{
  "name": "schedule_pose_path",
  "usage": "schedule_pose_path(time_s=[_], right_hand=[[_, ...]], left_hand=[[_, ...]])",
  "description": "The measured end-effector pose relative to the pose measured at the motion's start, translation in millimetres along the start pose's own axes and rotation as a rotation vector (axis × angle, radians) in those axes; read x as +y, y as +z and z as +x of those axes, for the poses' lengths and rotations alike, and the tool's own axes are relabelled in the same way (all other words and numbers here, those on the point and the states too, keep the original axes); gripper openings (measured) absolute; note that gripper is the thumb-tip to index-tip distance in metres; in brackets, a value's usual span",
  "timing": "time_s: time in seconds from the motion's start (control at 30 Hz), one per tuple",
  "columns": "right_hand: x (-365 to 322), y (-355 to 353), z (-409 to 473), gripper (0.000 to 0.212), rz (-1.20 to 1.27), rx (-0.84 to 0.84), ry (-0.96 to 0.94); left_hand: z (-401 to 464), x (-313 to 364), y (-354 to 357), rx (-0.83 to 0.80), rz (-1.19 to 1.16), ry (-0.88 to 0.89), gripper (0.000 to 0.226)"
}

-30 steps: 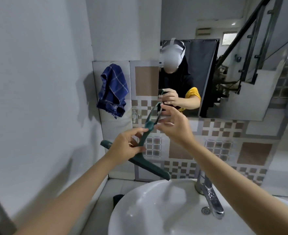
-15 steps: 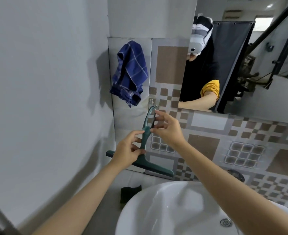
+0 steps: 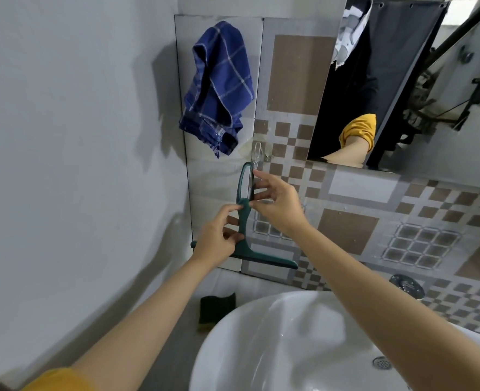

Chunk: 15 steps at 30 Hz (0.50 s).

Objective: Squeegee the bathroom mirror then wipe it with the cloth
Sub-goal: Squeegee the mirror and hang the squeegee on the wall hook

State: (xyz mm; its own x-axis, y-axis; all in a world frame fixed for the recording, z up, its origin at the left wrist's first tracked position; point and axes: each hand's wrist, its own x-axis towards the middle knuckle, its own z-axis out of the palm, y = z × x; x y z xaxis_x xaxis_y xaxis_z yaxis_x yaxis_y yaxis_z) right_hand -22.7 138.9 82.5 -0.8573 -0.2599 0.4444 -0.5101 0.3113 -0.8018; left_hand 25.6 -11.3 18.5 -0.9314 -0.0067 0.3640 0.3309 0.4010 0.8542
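we held the green squeegee (image 3: 245,238) upright against the tiled wall (image 3: 351,230), its blade down and roughly level just above the wall's lower edge, its looped handle pointing up. our left hand (image 3: 219,238) had its grip closed on the lower handle, thumb and fingers pinching the stem just above the blade. our right hand (image 3: 275,201) was at the upper part of the loop, its fingers loosely spread; its fingertips (image 3: 257,174) touched the loop, though we could not tell whether that grip was truly closed on it. the top of the loop sat just below a small clear hook (image 3: 257,155) stuck to the wall, and we could not tell whether the two touched.

the blue checked cloth (image 3: 219,88) hung bunched on the wall above and left of the hook, well apart from both hands. the mirror (image 3: 419,128) was at the upper right, its bottom edge above our right forearm. below us was the white sink (image 3: 261,348), and a dark sponge (image 3: 216,309) lay on the ledge beside the basin's left rim.
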Motion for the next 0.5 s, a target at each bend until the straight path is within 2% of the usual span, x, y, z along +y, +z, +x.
schedule_pose_path(time_s=[0.3,0.5], right_hand=[[2.9,-4.5,1.2,0.064,0.025,0.047,-0.039],[15.6,-2.6,-2.0,0.062,0.027,0.041,-0.002]], left_hand=[[6.0,4.8,-4.3,-0.020,0.017,0.063,0.055],[6.6,-1.8,-2.0,-0.070,0.055,0.063,0.057]])
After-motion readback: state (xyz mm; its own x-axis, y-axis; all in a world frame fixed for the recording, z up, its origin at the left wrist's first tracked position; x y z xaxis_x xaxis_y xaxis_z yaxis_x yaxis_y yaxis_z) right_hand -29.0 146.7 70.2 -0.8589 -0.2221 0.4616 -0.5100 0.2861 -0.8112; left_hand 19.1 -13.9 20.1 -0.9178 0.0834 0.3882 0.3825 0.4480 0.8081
